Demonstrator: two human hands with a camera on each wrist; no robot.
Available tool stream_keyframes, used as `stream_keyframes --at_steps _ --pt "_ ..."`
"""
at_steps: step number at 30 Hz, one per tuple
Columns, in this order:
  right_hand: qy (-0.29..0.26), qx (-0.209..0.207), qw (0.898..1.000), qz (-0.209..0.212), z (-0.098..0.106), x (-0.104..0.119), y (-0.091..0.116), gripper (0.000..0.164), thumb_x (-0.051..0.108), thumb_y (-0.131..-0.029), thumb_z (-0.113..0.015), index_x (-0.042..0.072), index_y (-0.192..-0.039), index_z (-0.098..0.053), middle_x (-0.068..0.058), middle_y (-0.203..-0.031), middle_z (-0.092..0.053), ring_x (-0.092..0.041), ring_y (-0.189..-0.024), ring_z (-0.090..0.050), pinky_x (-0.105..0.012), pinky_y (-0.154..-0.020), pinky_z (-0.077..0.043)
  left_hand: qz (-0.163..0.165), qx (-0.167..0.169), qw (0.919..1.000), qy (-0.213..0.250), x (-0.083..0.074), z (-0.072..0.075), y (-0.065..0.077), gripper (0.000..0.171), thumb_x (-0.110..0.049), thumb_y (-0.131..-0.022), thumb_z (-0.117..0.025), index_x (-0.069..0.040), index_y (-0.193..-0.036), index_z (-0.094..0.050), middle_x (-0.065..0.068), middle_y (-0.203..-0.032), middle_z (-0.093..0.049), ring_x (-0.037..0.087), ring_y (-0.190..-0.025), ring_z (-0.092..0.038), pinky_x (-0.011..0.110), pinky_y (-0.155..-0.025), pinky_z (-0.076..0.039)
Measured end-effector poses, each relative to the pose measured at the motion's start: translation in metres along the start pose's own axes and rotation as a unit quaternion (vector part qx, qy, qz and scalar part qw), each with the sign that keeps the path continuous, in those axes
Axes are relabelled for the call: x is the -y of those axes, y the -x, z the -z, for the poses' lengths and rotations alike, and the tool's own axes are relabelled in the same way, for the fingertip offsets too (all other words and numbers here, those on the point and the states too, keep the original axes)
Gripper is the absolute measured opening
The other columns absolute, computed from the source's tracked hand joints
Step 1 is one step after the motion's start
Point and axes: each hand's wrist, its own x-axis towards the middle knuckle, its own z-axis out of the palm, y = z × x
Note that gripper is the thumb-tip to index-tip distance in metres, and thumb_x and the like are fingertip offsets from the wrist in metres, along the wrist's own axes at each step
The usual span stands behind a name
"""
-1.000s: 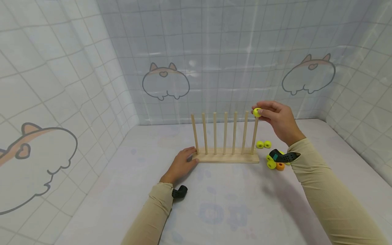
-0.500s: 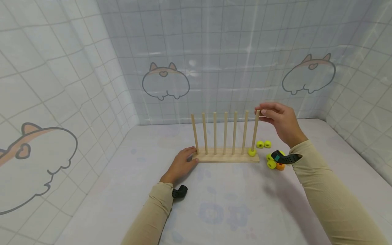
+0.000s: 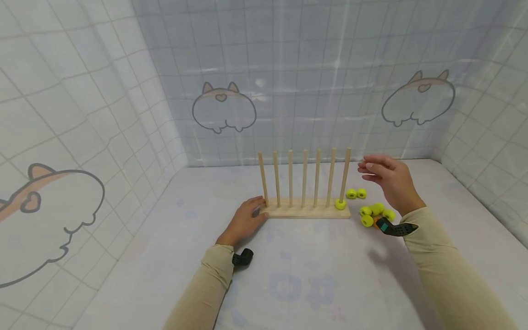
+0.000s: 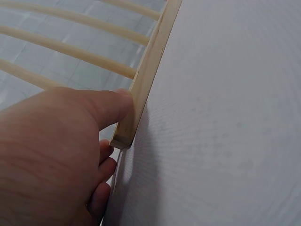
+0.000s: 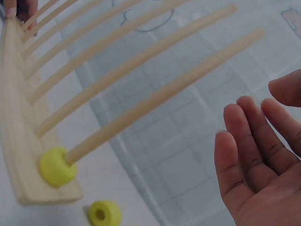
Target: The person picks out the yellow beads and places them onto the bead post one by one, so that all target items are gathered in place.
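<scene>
A wooden peg stand (image 3: 305,212) with a row of several upright dowels rests on the white table. My left hand (image 3: 244,222) holds the left end of its base. The left wrist view shows the thumb (image 4: 115,106) on the base's front edge and the other fingers behind the end. A yellow bead (image 3: 340,205) sits at the bottom of the rightmost dowel, against the base. Up to the right of that dowel, my right hand (image 3: 392,179) is in the air with nothing in it, its fingers (image 5: 254,155) apart from the thumb in the right wrist view.
Two yellow beads (image 3: 356,194) lie just behind the stand's right end. Several more yellow beads (image 3: 366,221) and an orange one (image 3: 376,221) are grouped right of the stand, partly under the right wrist's black band (image 3: 397,228). A tile-patterned sheet (image 3: 297,82) rises behind.
The right hand has let go of the yellow bead, which dropped down the rightmost dowel to the base. That hand has then drawn away right and slightly down. The left hand stays put.
</scene>
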Motion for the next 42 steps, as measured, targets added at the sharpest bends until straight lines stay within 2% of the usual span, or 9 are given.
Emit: stream_keyframes --at_steps 8,16,24,33,42 --pt "0.026 -0.014 0.999 -0.031 0.011 -0.015 0.014 0.04 0.024 -0.1 -0.064 -0.003 -0.13 -0.059 -0.009 -0.113 -0.069 -0.016 -0.102 -0.069 -0.023 -0.085 -0.056 -0.002 0.001 1.0 -0.005 0.0 0.0 -0.001 0.048 -0.024 -0.098 -0.064 -0.005 -0.142 -0.056 0.011 -0.153 -0.045 0.034 -0.143 -0.035 0.051 -0.117 -0.027" --pt "0.012 0.002 0.999 -0.032 0.023 -0.026 0.027 0.039 0.022 -0.101 -0.063 -0.003 -0.13 -0.059 -0.007 -0.112 -0.069 -0.016 -0.101 -0.069 -0.023 -0.085 -0.056 -0.004 0.0 1.0 -0.009 0.004 0.001 0.0 0.049 -0.024 -0.098 -0.064 -0.004 -0.142 -0.056 0.012 -0.153 -0.045 0.035 -0.143 -0.035 0.052 -0.117 -0.027" --pt "0.061 -0.003 0.997 -0.045 0.037 -0.033 0.04 0.045 0.027 -0.101 -0.062 -0.004 -0.133 -0.056 -0.007 -0.114 -0.069 -0.013 -0.101 -0.069 -0.022 -0.085 -0.056 0.007 0.002 1.0 0.004 0.005 0.001 0.002 0.05 -0.026 -0.098 -0.064 -0.005 -0.143 -0.055 0.008 -0.155 -0.043 0.032 -0.145 -0.033 0.049 -0.119 -0.024" --pt "0.056 0.01 0.997 -0.048 0.053 -0.041 0.054 0.038 0.023 -0.101 -0.062 -0.002 -0.13 -0.06 -0.008 -0.114 -0.069 -0.012 -0.101 -0.069 -0.022 -0.084 -0.056 0.015 -0.008 0.9999 -0.004 0.006 0.002 0.005 0.05 -0.026 -0.097 -0.064 -0.006 -0.142 -0.057 0.008 -0.154 -0.045 0.033 -0.144 -0.034 0.053 -0.117 -0.026" --pt "0.031 -0.011 0.999 -0.042 0.076 -0.039 0.063 0.032 0.017 -0.1 -0.063 -0.001 -0.126 -0.063 -0.006 -0.11 -0.071 -0.013 -0.098 -0.07 -0.024 -0.083 -0.057 0.011 0.005 0.9999 -0.003 0.001 0.0 0.0 0.051 -0.029 -0.098 -0.061 -0.007 -0.144 -0.055 0.007 -0.155 -0.043 0.032 -0.145 -0.032 0.052 -0.118 -0.024"
